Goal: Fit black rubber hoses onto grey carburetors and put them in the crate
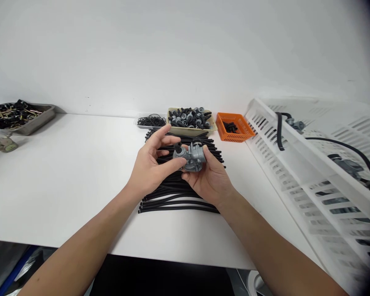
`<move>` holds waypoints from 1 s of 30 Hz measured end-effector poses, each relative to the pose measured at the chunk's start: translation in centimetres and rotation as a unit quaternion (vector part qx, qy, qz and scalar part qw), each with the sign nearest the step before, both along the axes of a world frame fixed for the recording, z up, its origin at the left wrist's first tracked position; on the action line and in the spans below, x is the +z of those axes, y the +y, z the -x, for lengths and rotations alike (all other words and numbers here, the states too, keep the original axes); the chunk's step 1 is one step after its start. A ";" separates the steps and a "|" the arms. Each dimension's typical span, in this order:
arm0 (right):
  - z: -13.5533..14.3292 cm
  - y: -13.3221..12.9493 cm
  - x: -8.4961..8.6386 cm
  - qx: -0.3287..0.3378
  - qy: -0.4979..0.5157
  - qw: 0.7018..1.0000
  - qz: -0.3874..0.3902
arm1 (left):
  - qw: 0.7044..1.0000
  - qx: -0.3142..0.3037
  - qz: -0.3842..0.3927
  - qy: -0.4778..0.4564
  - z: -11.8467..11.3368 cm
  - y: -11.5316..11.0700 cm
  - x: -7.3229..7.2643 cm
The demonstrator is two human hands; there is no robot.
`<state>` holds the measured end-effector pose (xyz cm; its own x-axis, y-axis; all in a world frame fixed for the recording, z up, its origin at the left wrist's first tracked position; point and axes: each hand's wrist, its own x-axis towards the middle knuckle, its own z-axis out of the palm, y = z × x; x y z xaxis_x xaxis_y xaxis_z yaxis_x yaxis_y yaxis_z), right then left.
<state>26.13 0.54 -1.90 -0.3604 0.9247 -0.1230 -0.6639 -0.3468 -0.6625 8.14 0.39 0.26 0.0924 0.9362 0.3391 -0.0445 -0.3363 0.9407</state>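
A small grey metal carburetor (195, 157) is held above the middle of the table. My right hand (210, 179) grips it from the right and below, thumb on its round end. My left hand (154, 162) is at its left side, the thumb pressed on the body and one fingertip against the upright black rubber piece (178, 147). The left index finger is stretched out above, off the part. Many black rubber hoses (172, 191) lie side by side beneath both hands. The underside of the carburetor is hidden by my fingers.
Behind the hoses stand a clear tray of thin black rings (151, 120), a cream tray (191, 131) of grey and black parts, and an orange basket (237, 135) with short black pieces. A large white crate (299, 172) holding carburetors stands right. A metal tray (33, 127) is far left.
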 end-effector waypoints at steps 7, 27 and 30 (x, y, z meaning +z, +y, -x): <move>0.0 0.0 0.2 0.003 0.003 1.000 -0.003 | 0.999 -0.022 0.000 -0.025 0.0 0.0 0.2; 0.0 0.0 -0.1 0.004 0.010 1.000 -0.005 | 0.999 -0.031 0.011 -0.035 -0.3 0.3 -0.6; 0.1 0.0 -0.2 0.001 0.009 1.000 -0.008 | 0.999 -0.008 0.014 -0.035 -0.4 0.2 -0.7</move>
